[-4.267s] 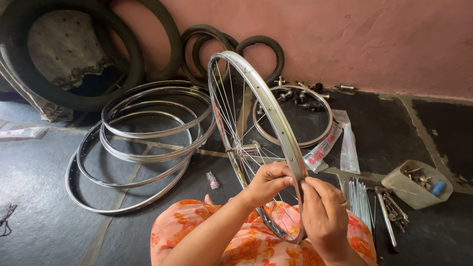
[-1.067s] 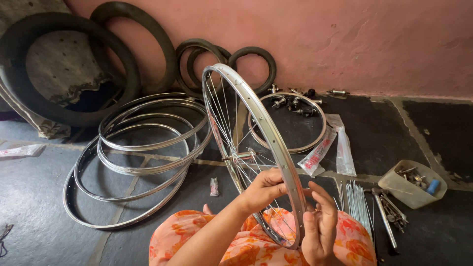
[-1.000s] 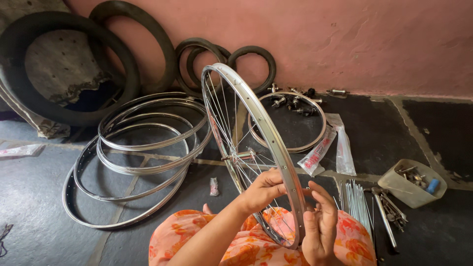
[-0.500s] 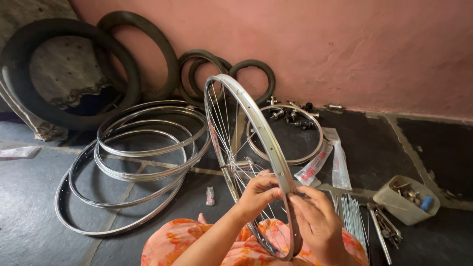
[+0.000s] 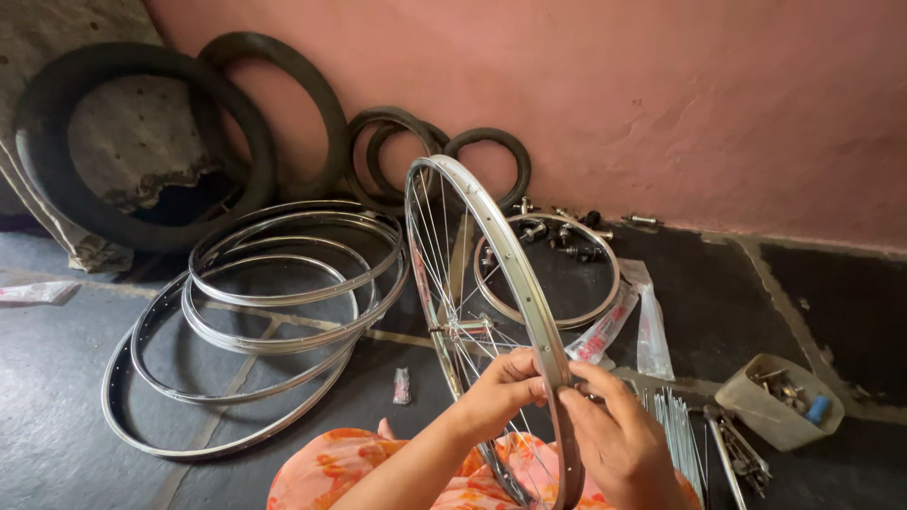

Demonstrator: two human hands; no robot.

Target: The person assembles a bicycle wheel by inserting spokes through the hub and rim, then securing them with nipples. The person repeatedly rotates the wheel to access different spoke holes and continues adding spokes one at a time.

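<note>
Pinching the spoked bicycle wheel [image 5: 491, 312] at its lower rim, frame bottom centre: left hand [image 5: 501, 392] closed on the near edge, right hand [image 5: 614, 439] closed opposite. Tilted higher and shifted left since seconds ago, grip unchanged. Bare rims [image 5: 265, 312] stacked left; parts tub [image 5: 779, 401] lower right.

Both hands raised before the body, meeting at one point. Left hand [image 5: 499, 395]: forearm bare, rising from lower centre toward upper right; wrist slightly flexed; fingers [image 5: 525, 370] curled inward, tips pinched together. Right hand [image 5: 619, 436]: entering from lower right, back of hand toward the camera; thumb and forefinger extended toward the left fingertips, nearly touching them; remaining fingers loosely bent.
</note>
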